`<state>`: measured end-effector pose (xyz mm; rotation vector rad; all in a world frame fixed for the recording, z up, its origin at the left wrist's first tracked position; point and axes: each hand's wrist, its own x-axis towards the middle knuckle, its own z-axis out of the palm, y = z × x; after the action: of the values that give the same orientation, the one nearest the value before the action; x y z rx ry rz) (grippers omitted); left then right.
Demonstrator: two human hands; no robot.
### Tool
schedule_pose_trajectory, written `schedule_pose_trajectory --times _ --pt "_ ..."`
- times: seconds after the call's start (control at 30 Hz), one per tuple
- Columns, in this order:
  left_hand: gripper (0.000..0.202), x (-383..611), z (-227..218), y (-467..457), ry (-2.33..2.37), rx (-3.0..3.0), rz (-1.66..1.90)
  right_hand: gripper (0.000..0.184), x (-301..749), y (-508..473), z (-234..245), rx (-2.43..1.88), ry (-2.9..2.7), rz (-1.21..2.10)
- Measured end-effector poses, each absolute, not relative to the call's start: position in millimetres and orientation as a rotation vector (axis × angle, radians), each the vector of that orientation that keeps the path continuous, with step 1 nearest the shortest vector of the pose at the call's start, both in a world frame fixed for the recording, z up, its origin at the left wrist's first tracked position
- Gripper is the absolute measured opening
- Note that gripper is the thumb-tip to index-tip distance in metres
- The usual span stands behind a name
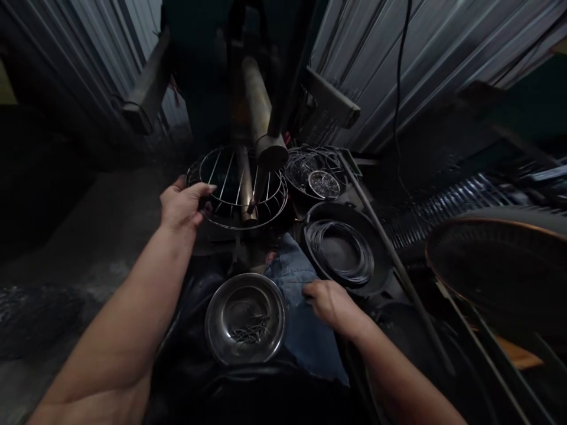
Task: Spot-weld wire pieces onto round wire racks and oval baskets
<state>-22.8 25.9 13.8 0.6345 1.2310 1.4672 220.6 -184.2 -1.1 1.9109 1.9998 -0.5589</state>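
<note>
My left hand [183, 203] grips the left rim of a round wire basket [222, 180], its thumb lying over the wires. The basket sits around the lower metal bar [245, 183] of a machine, just under a thicker cylindrical arm [261, 112]. My right hand [330, 301] is low over the denim-covered leg [305, 336], fingers curled together; anything between them is too small to make out. Between my forearms, a shiny metal bowl [215, 316] rests on my lap with several short wire pieces [251, 330] in it.
Right of the machine, a dark pan [383, 274] holds a coil of wire [361, 268]. Behind it is a container of tangled wire [305, 168] with a small round wire piece [324, 184]. A long bar [376, 218] runs alongside. A large round rimmed object [496, 221] stands far right.
</note>
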Motion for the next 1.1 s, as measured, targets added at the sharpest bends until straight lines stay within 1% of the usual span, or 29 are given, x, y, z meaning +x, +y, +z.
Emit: schedule_pose_trajectory --times 0.1,0.17,0.3,0.37,0.43,0.47,0.53,0.6,0.67,0.87,1.1 --pt "0.043 -16.4 8.5 10.6 1.171 0.581 1.560 0.020 203.3 -151.2 21.1 1.922 2.295 -0.630" --pt "0.046 -11.3 3.4 -1.1 1.139 0.534 1.603 0.021 183.3 -127.2 28.1 2.039 2.523 -0.612" --pt "0.046 -5.0 -2.9 -19.1 1.069 0.525 1.643 0.025 140.9 -91.9 20.8 2.493 2.670 -0.389" --pt "0.045 -4.3 -1.7 -23.2 1.049 0.544 1.647 0.026 127.0 -83.8 10.3 2.714 2.704 -0.342" --pt "0.045 -4.2 1.9 -24.6 1.044 0.554 1.666 0.023 119.8 -80.8 -2.1 2.919 2.772 -0.468" --pt "0.046 -4.1 4.0 -24.6 1.043 0.554 1.684 0.021 118.1 -80.5 -8.4 3.025 2.783 -0.616" --pt "0.047 -3.8 7.5 -23.9 1.039 0.545 1.712 0.019 117.0 -81.0 -20.4 3.212 2.708 -1.062" --pt "0.046 -3.4 9.1 -23.0 1.033 0.542 1.717 0.021 117.0 -81.4 -30.3 3.324 2.546 -1.501" --pt "0.045 -3.1 9.2 -22.3 1.018 0.562 1.710 0.023 116.9 -81.1 -37.2 3.383 2.448 -1.714" --pt "0.045 -2.6 9.6 -18.1 0.996 0.578 1.698 0.021 115.7 -76.9 -42.0 3.373 2.421 -1.900" --pt "0.048 0.0 13.9 -13.9 1.021 0.518 1.676 0.017 117.2 -75.9 -43.2 3.431 2.514 -1.684"
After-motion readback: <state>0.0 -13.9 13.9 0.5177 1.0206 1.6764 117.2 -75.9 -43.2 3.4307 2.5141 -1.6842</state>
